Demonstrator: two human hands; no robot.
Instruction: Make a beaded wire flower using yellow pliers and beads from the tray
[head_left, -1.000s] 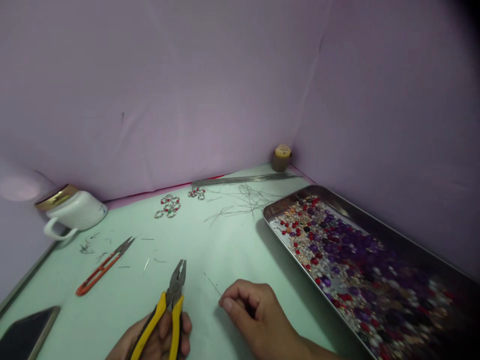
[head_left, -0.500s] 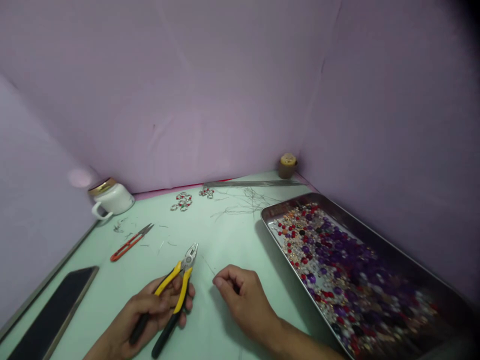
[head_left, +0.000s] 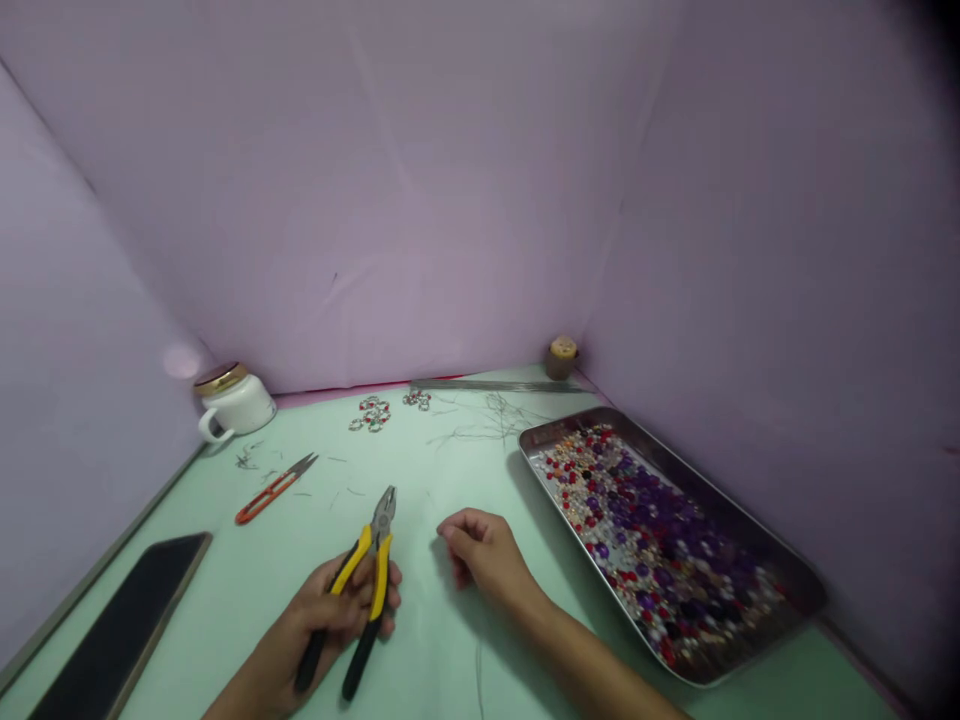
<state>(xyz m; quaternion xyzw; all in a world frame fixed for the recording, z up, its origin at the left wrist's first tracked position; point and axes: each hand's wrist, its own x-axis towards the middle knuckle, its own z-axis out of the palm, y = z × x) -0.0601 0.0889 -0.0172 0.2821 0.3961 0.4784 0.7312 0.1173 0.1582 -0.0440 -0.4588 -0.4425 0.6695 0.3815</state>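
Observation:
My left hand (head_left: 337, 610) is wrapped around the yellow-and-black combination pliers (head_left: 379, 570), whose jaws point away from me and whose handles are slightly spread. To their right, my right hand (head_left: 484, 555) is closed in a pinch, thumb against forefinger. The thin wire that stood out from these fingertips a moment ago is barely visible now. Below this hand, a longer wire (head_left: 479, 680) lies on the green tabletop. Further back are small rings of wire and beads (head_left: 371, 414), with a smaller beaded cluster (head_left: 417, 400) beside them.
A metal tray (head_left: 637, 640) of mixed beads stands at right. Straight wires (head_left: 495, 385) and tangled ones (head_left: 487, 425) lie at the back, near a small brown pot (head_left: 561, 358). At left are orange-handled thread snips (head_left: 276, 490), wire scraps (head_left: 247, 455), a lidded white mug (head_left: 238, 402) and a dark phone (head_left: 120, 630).
The view has shifted, showing more of the tray's near end. My right hand has moved slightly away from me, and the wire at its fingertips has almost faded from sight. The pliers remain in my left hand.

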